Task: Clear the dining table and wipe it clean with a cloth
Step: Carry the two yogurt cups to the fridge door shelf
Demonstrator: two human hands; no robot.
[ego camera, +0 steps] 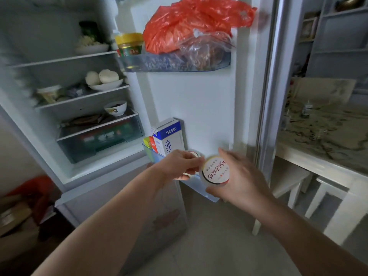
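Fridge door's lower bin (148, 151): milk carton (169, 139) upright w/ small boxes (149, 142) beside it.

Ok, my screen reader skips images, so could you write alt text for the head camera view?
A person's right hand holds a round white tub with a red-lettered lid and the left hand a second, mostly hidden container, at the lower door bin of an open white fridge. A blue-and-white milk carton stands in that bin.

A white, red-lettered lid (216, 172) is gripped; beyond the grip, a blue-and-white carton (169, 137); high above, an orange-red bag (191, 20).
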